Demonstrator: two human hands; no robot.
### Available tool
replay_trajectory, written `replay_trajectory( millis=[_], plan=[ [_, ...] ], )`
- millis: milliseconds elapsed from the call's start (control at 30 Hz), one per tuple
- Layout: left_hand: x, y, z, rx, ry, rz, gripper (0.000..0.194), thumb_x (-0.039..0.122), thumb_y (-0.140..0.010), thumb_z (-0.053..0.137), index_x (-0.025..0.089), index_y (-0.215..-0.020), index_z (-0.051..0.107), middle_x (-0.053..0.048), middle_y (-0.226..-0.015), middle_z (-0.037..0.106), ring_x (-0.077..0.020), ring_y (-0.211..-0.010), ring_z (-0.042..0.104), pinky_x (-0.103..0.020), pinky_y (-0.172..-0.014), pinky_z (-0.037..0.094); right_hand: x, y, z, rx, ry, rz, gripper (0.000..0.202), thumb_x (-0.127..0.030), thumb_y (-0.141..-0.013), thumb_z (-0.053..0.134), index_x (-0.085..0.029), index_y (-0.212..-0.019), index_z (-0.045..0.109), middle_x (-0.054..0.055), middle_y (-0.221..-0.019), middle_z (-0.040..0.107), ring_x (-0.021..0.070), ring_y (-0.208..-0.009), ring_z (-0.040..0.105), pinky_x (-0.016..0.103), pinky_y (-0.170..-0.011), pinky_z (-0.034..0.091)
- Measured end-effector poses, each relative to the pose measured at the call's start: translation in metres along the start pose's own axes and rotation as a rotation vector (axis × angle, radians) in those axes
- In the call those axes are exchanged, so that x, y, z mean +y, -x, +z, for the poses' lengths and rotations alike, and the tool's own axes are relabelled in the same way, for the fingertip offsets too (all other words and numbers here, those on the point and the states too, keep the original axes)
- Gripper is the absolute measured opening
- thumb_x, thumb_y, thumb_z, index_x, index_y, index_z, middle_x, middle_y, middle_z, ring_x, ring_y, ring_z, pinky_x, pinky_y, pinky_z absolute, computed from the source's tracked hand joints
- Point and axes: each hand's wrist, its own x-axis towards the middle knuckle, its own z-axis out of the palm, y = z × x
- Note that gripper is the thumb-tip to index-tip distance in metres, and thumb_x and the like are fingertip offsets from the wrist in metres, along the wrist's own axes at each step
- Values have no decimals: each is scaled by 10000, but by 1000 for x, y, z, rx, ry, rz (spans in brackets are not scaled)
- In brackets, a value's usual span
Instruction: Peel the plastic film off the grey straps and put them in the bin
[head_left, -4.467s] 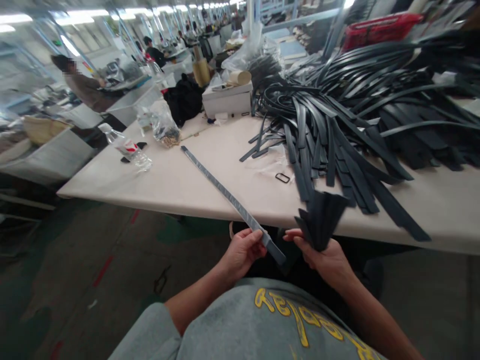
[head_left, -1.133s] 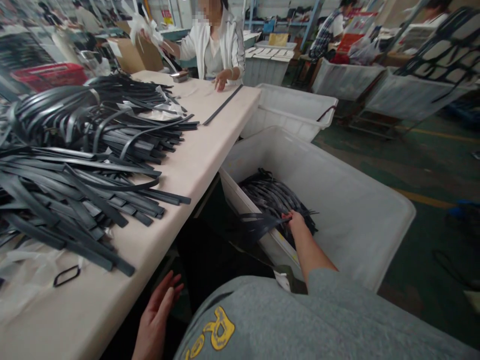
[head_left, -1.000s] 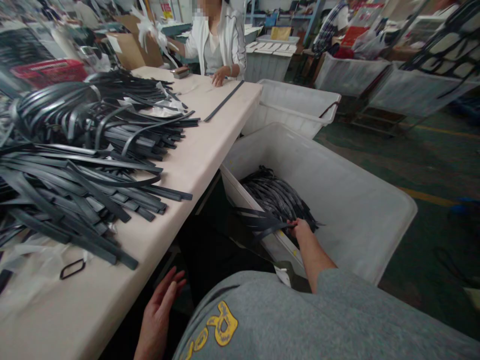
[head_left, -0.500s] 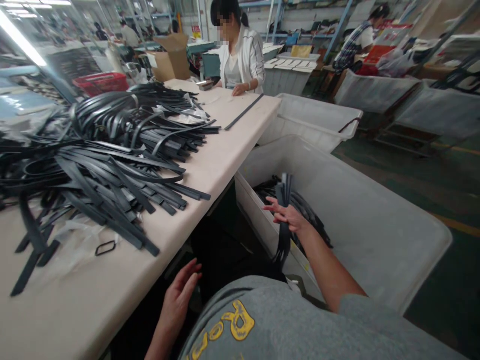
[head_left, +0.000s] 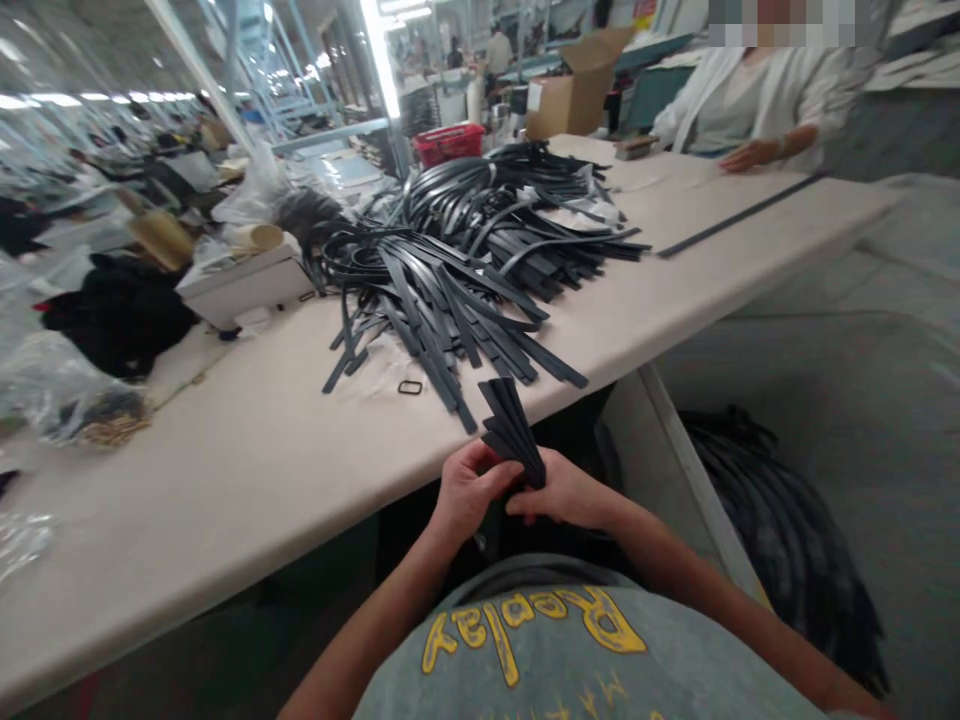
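Note:
A fanned bundle of dark straps (head_left: 511,425) stands up between my two hands at the table's front edge. My left hand (head_left: 469,492) grips it from the left, thumb across its lower part. Closed round the bundle's right side is my right hand (head_left: 564,488). The lower ends of the straps are hidden behind my hands. Just beyond lies a large heap of dark straps (head_left: 450,290) on the pale table (head_left: 300,440). A black rectangular ring (head_left: 409,387) rests on the table in front of the heap.
A white bin (head_left: 675,450) at the right holds more dark straps (head_left: 787,540). One long strap (head_left: 739,215) lies near a person's hand (head_left: 750,155) across the table. A red basket (head_left: 448,145), a cardboard box (head_left: 570,90) and plastic bags (head_left: 67,390) stand farther off.
The view has turned left. My right hand has brought the strap bundle from over the bin to the table edge, and my left hand has come up and taken hold of it.

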Motion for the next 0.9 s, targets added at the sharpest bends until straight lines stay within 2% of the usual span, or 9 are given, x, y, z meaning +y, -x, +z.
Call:
replay_trajectory(
  millis=[67,167,233,367,500,567,733,800,900],
  plan=[
    [3,2,-8,30,-62,49,207,359,-749,748,159,-780,704,-10,-709,680,-134,-616,585,-255,-616,481,3,-4,3,4,38,10,470,-283,-709,760,-154,-1127,589,-55,-623,626,76,-402,514,165,-334,352],
    [12,5,-25,114,-263,216,140,307,-800,711,173,-814,750,-38,-833,712,-175,-787,632,-283,-770,490,7,-10,3,-16,68,-13,418,-508,-836,625,-148,-1047,622,21,-758,681,84,-441,542,184,-360,365],
    [19,9,-36,161,-351,272,127,284,-820,694,187,-856,768,-47,-908,719,-193,-878,637,-297,-850,476,10,-14,4,-49,80,-25,463,-589,-856,565,-144,-953,646,49,-800,693,91,-469,551,200,-393,388],
    [26,14,-52,177,-390,242,179,322,-837,675,168,-851,767,-56,-881,721,-198,-850,636,-296,-821,483,17,-20,8,-71,92,-3,510,-637,-842,562,-138,-805,661,43,-728,678,102,-473,550,230,-457,406],
    [30,8,-74,83,-462,166,231,378,-817,687,157,-805,753,-49,-828,726,-186,-792,642,-270,-739,489,27,-20,7,-95,89,38,539,-645,-843,556,-137,-693,654,40,-637,648,128,-502,575,250,-507,425],
    [36,-3,-96,127,-562,174,244,394,-825,670,167,-778,745,-45,-807,733,-182,-769,653,-272,-735,493,31,-18,4,-52,61,74,546,-674,-817,563,-147,-713,662,42,-631,651,137,-490,568,262,-495,425],
    [66,-46,-176,483,-1027,233,190,336,-849,626,202,-929,734,-70,-991,743,-216,-922,662,-337,-877,486,36,-10,-5,161,-38,162,581,-741,-694,625,-168,-766,684,55,-611,665,164,-456,548,300,-472,436],
    [74,-61,-201,512,-1107,218,211,278,-764,713,203,-960,732,-91,-1085,720,-247,-1023,627,-378,-968,435,39,-8,-8,210,-45,172,578,-739,-673,644,-168,-755,684,63,-613,672,174,-458,553,313,-484,447],
    [77,-74,-219,495,-1155,194,110,211,-711,730,210,-820,741,-83,-1016,726,-249,-998,617,-374,-975,411,43,-6,-12,216,-50,166,574,-730,-686,643,-164,-771,685,70,-628,683,174,-462,558,313,-489,445]
  ],
)
